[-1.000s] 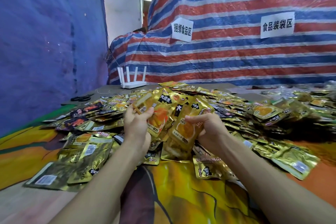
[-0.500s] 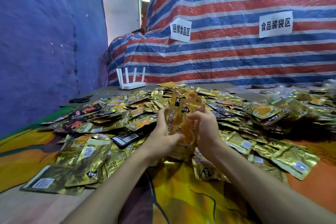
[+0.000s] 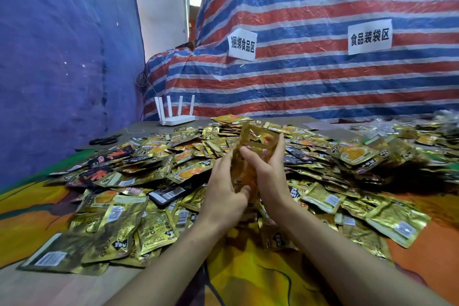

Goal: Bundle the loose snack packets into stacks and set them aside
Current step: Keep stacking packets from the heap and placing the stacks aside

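Gold foil glints almost everywhere on this table. Nearest me, two bare forearms come in from the lower edge over an orange-and-yellow printed cloth and converge at the wrists. The left hand cups a stack of packets from its left side, with the fingers curled round the far face and the thumb laid across the near lower corner. The right hand clasps the stack from the right, thumb pressed on the near face, fingers wrapped behind, and one finger stretched up along the stack's right edge. The stack stands upright between the two palms, its top rising above the fingertips. Below and all round the fingers, loose packets lie in a wide, shallow heap. Beyond the fingers to the left rest black scissors, then a white router with its antennas up. Behind everything hangs a striped tarpaulin bearing two paper signs.
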`<state>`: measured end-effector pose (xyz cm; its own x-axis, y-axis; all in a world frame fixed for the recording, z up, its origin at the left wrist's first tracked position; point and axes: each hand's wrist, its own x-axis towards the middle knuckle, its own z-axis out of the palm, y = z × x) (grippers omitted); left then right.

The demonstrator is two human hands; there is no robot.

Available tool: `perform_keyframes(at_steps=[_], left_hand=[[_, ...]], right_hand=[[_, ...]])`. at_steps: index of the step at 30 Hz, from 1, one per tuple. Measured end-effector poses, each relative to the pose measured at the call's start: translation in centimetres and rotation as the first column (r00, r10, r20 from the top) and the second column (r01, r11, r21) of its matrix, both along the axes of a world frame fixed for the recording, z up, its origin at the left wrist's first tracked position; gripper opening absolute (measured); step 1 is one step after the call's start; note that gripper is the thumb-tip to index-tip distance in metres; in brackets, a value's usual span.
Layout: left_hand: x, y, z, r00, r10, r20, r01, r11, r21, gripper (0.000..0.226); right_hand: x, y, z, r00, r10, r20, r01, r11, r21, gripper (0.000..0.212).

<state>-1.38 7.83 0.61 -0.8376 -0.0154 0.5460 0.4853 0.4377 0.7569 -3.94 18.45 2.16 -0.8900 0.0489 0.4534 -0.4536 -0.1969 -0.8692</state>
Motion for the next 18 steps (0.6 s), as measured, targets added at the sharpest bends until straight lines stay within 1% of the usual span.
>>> perform_keyframes(at_steps=[3, 6, 8, 9, 10, 12, 13, 14, 15, 16, 17, 18], left_hand=[[0.1, 0.2, -0.1, 1.000, 0.024, 0.014, -0.023, 1.000, -0.008, 0.073], [0.3, 0.2, -0.3, 0.998, 0.045, 0.033, -0.045, 0.999, 0.000, 0.064], [0.4, 0.3, -0.3, 0.998, 0.063, 0.022, -0.063, 0.998, 0.013, 0.056], [0.4, 0.4, -0.3, 0.998, 0.038, 0.044, -0.041, 0.998, 0.053, 0.054], [0.4, 0.5, -0.2, 0.996, -0.018, 0.093, 0.006, 0.992, 0.130, 0.053], [0.4, 0.6, 0.1, 0.964, -0.173, 0.200, 0.098, 0.936, 0.339, 0.053], [0.4, 0.5, 0.2, 0.950, -0.210, 0.230, 0.100, 0.905, 0.413, 0.048], [0.3, 0.4, 0.2, 0.948, -0.208, 0.242, 0.084, 0.894, 0.440, 0.042], [0.2, 0.2, 0.2, 0.954, -0.191, 0.229, 0.073, 0.894, 0.441, 0.038], [0.1, 0.1, 0.2, 0.969, -0.170, 0.181, 0.078, 0.900, 0.429, 0.038], [0.0, 0.0, 0.2, 0.982, -0.154, 0.110, 0.096, 0.906, 0.411, 0.039], [-0.2, -0.1, 0.2, 0.989, -0.141, 0.041, 0.114, 0.913, 0.392, 0.041]], right_hand=[[0.0, -0.1, -0.3, 0.998, -0.002, -0.056, 0.005, 0.999, 0.044, 0.111], [0.1, -0.4, -0.5, 0.995, -0.030, -0.096, 0.043, 0.989, 0.142, 0.098], [-0.1, -0.5, -0.6, 0.997, -0.030, -0.065, 0.041, 0.984, 0.171, 0.086], [-0.1, -0.6, -0.7, 0.999, -0.011, -0.045, 0.018, 0.988, 0.153, 0.078], [-0.1, -0.6, -0.7, 0.999, 0.018, -0.037, -0.014, 0.993, 0.120, 0.071], [0.0, -0.7, -0.5, 0.996, 0.076, -0.037, -0.074, 0.996, 0.048, 0.060], [0.0, -0.7, -0.4, 0.994, 0.100, -0.040, -0.100, 0.995, 0.010, 0.061], [-0.1, -0.7, -0.4, 0.993, 0.115, -0.039, -0.116, 0.993, -0.023, 0.065], [-0.1, -0.9, -0.3, 0.992, 0.120, -0.033, -0.121, 0.992, -0.045, 0.067], [-0.1, -1.0, -0.2, 0.992, 0.122, -0.030, -0.123, 0.991, -0.058, 0.066], [0.0, -1.1, -0.1, 0.992, 0.122, -0.032, -0.124, 0.990, -0.066, 0.058], [0.1, -1.3, 0.1, 0.992, 0.122, -0.035, -0.125, 0.990, -0.069, 0.045]])
